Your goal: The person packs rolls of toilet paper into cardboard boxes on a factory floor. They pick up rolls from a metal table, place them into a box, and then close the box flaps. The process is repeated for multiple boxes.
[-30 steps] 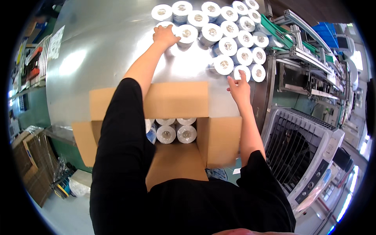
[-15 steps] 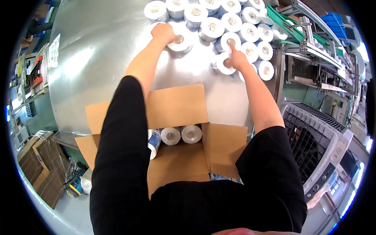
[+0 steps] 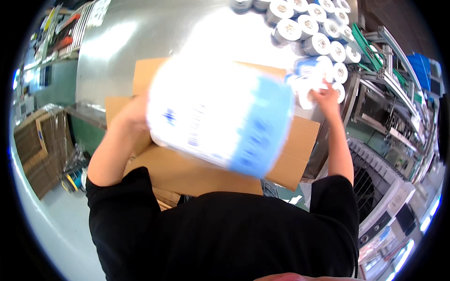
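A wrapped paper roll (image 3: pixel 211 114), white with a light-blue band, looms large and motion-blurred in front of me, tilted on its side above the carton. My left hand (image 3: pixel 135 113) is closed at its left end, with the fingertips hidden behind it. Beneath, an open cardboard carton (image 3: pixel 201 175) has its flaps spread; the roll covers most of its inside. At the right side of the metal table, my right hand (image 3: pixel 327 96) grips two white rolls (image 3: pixel 305 94) by their ends. They lean over, so a blue side shows.
Several rolls (image 3: pixel 287 30) stand grouped on the metal table (image 3: pixel 154 33) at the far right. A green-edged conveyor frame (image 3: pixel 370 56) runs beyond them. A grey slatted machine (image 3: pixel 379 187) stands right of the carton. Flattened cartons (image 3: pixel 42 145) lean at the left.
My left hand has brought a roll from the table back toward me, over the carton. My right hand has tipped its two rolls. The view has shifted, so the table rolls appear farther right.
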### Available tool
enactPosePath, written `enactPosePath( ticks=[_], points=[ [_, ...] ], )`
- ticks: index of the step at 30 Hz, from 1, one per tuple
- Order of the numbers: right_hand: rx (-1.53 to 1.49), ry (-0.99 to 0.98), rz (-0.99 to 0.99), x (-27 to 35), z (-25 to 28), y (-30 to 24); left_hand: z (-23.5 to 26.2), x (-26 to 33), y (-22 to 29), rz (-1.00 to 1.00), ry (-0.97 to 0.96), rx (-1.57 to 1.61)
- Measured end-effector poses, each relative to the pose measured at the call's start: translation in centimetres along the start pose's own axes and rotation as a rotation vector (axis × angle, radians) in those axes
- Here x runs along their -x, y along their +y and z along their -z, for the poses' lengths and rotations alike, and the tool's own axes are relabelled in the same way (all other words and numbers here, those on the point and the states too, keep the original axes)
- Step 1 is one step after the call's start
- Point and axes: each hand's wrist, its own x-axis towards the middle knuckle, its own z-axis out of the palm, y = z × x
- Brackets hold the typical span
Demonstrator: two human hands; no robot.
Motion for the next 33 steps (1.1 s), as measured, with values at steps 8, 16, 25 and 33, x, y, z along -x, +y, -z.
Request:
enactPosePath(
  ticks=[8,16,25,33],
  points=[
    [-0.106,0.143,0.523,15.0,3.1,-22.9,-5.7,-2.6,-14.3,-0.429,-0.075,-1.949],
    [0.826,-0.665,0.545,22.8,-9.6,-18.9,-1.5,-3.4,-18.2,-0.518,-0.1,-1.767],
    [1.181,-0.643,0.604,19.0,-12.7,-10.5,-3.4,-3.3,-16.3,-0.284,-0.323,-1.672],
    [0.296,-0.331,0.383,16.3,-3.2,-11.5,-8.8,-13.5,-2.0,-0.633,-0.062,-1.144]
  ],
)
